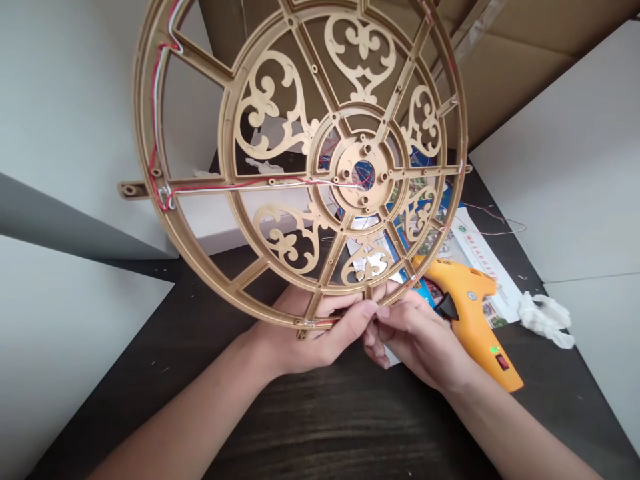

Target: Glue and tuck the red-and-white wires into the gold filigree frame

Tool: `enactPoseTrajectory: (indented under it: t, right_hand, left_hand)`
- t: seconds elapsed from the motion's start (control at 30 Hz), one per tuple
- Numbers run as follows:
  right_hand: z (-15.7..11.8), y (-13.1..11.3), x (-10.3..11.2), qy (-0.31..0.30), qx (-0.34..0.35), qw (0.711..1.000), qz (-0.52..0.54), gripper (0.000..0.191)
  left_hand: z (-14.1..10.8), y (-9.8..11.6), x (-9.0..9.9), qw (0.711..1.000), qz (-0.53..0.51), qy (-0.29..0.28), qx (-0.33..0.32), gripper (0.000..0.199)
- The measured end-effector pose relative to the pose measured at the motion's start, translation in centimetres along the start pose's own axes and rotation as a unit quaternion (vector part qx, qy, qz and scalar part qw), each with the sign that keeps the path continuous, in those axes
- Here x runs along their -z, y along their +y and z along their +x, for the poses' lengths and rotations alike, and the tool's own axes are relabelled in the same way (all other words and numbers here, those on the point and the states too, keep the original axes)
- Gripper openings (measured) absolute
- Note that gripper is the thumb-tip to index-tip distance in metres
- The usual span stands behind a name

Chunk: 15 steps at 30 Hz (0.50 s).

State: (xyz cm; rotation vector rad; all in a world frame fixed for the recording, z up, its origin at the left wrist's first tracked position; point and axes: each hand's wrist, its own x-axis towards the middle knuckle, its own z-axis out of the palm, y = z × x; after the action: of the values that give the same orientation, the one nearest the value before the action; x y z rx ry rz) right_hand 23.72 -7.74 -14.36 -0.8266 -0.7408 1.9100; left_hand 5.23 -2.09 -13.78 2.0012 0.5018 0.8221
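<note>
Head view shows a gold-coloured round frame, with openwork ornaments, held up nearly upright above the dark table, its lower edge between two hands. The left hand is clamped on the bottom of the rim, with the thumb in front; the right hand closes on the rim just beside it, so that the thumbs almost meet. Whether a wire is also between these fingertips, I cannot tell. The wiring seems to me partly done: red and white wires lie in the channel along the left rim and run along the left spoke to the hub, while a short red piece appears at the bottom, near the left thumb. Wire is visible also on the right part of the rim. The part under the fingers is hidden, and there, I suppose, some fixing is left. The glue gun, orange, with its green light lit, lies beside the right forearm. About writing: the white paper on the table carries a line of red characters and a small green emblem, but they are too small for me to read. The blue printed sheet is mostly covered by the frame, and the round badge on the gun is not legible; therefore no brand can be named.
</note>
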Motion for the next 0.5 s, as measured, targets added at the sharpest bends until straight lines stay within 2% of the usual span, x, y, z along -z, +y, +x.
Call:
enactPoseTrajectory:
  t: [0.13,0.37,0.5]
  right_hand:
    - [-0.01,0.16,0.09,0.012,0.013,1.0,-0.003,0.014]
    - [-0.19,0.24,-0.09,0.014,0.03,0.998,-0.057,0.018]
    - [-0.37,0.53,-0.06,0.011,0.06,0.995,-0.084,0.014]
  left_hand:
    - [0.02,-0.02,0.08,1.0,0.026,-0.003,-0.002,0.028]
    - [0.07,0.34,0.22,0.999,-0.031,-0.019,0.024,0.03]
    - [0.04,0.27,0.27,0.999,-0.046,-0.008,0.009,0.021]
